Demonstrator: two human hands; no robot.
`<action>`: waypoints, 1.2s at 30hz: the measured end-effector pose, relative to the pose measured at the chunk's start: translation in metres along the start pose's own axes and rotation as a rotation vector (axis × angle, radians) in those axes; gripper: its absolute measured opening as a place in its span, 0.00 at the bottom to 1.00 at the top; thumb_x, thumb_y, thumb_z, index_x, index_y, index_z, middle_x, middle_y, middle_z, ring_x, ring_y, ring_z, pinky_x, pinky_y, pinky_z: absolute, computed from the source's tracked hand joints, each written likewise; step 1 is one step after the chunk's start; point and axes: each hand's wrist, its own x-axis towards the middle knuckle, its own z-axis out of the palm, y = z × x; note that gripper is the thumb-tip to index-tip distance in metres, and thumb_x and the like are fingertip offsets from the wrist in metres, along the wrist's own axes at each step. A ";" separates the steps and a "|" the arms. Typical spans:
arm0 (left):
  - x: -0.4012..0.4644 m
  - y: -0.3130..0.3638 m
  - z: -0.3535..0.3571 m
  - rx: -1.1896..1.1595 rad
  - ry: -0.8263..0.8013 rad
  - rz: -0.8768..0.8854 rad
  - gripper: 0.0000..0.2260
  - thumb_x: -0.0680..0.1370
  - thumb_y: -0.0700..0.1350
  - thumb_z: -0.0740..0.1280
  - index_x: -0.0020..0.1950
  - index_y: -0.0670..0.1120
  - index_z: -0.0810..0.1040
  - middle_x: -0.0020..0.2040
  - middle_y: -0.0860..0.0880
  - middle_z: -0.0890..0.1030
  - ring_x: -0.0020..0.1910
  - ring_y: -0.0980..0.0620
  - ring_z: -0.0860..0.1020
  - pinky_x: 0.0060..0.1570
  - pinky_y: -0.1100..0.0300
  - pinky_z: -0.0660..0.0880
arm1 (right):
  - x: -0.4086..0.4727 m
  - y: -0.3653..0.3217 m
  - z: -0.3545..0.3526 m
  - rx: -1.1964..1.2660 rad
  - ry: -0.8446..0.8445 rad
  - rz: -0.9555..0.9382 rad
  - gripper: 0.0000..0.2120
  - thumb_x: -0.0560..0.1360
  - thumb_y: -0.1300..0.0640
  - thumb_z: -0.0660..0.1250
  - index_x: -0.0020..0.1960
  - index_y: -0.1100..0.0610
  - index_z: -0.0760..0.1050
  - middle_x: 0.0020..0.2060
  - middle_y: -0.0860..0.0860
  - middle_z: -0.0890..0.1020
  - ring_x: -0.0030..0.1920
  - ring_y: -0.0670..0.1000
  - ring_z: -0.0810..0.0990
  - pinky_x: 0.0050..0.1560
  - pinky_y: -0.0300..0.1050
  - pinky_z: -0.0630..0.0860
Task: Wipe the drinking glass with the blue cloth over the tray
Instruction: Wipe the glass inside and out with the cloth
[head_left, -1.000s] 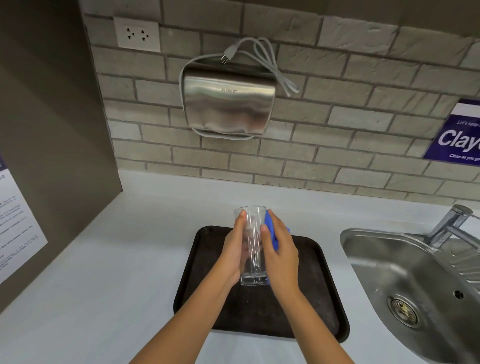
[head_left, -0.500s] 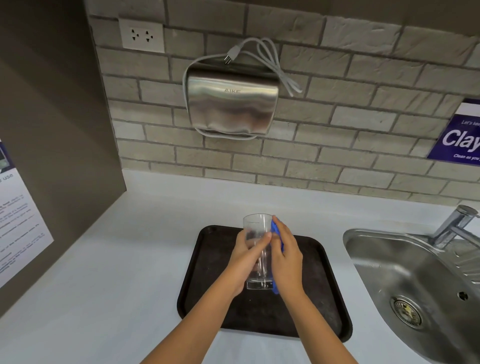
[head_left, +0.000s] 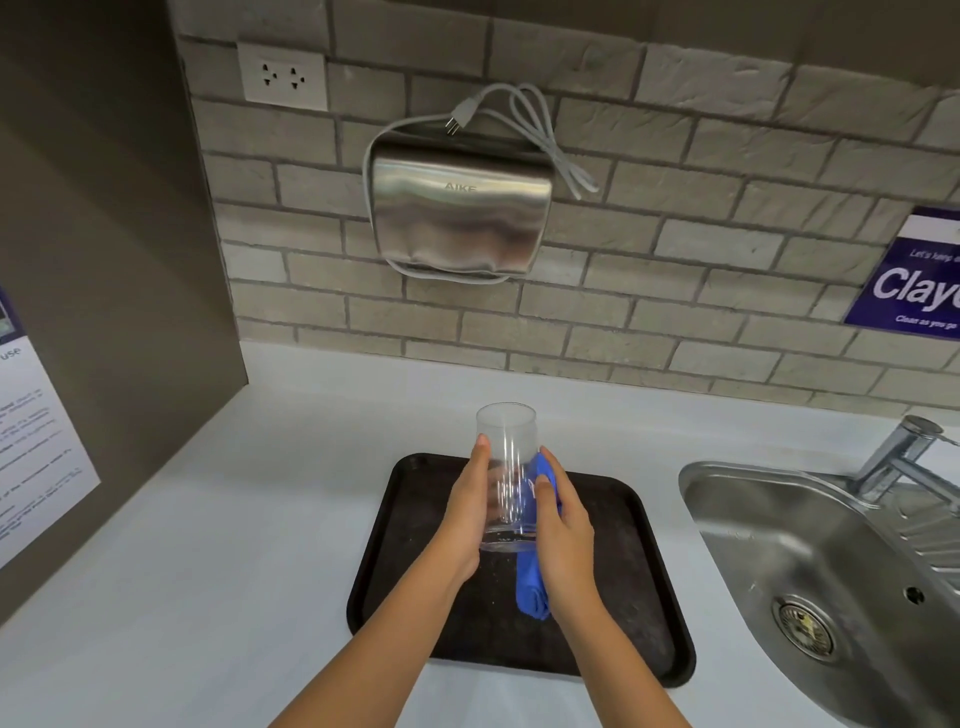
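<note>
Glass (head_left: 506, 467) upright, mouth up, L hand (head_left: 467, 512) grip grasping it, R hand (head_left: 563, 535) pressing blue cloth (head_left: 532, 592)

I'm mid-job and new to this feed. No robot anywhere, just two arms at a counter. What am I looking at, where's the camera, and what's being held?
There is no machine: a person works with bare hands, and the single wide-angle camera sits on their head, looking forward and down. The left hand grips a clear drinking glass, upright, above a dark tray on the white counter. The right hand presses a blue cloth against the glass's right side; the cloth's end hangs below the hand. To the right is a steel sink with a tap. On the brick wall hang a metal hand dryer, its cord unplugged, and a power socket.
</note>
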 end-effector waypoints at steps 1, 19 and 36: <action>-0.001 0.001 0.003 0.046 -0.008 0.009 0.27 0.84 0.62 0.52 0.72 0.47 0.75 0.62 0.42 0.84 0.58 0.44 0.84 0.56 0.50 0.82 | 0.000 0.000 0.000 -0.015 0.024 -0.024 0.17 0.81 0.53 0.57 0.69 0.44 0.70 0.64 0.48 0.77 0.61 0.48 0.78 0.63 0.52 0.76; -0.010 -0.019 0.005 -0.110 -0.047 0.094 0.23 0.80 0.62 0.61 0.68 0.51 0.80 0.57 0.47 0.88 0.57 0.49 0.86 0.50 0.57 0.84 | 0.008 -0.019 -0.005 -0.227 -0.032 -0.249 0.20 0.79 0.52 0.63 0.70 0.45 0.69 0.70 0.43 0.69 0.62 0.28 0.68 0.61 0.27 0.69; -0.004 -0.012 0.012 -0.208 -0.011 0.082 0.24 0.79 0.59 0.65 0.66 0.43 0.80 0.58 0.40 0.86 0.58 0.42 0.85 0.61 0.46 0.81 | -0.014 -0.012 -0.005 -0.310 0.000 -0.307 0.20 0.77 0.55 0.67 0.66 0.42 0.72 0.69 0.39 0.67 0.58 0.20 0.65 0.54 0.18 0.65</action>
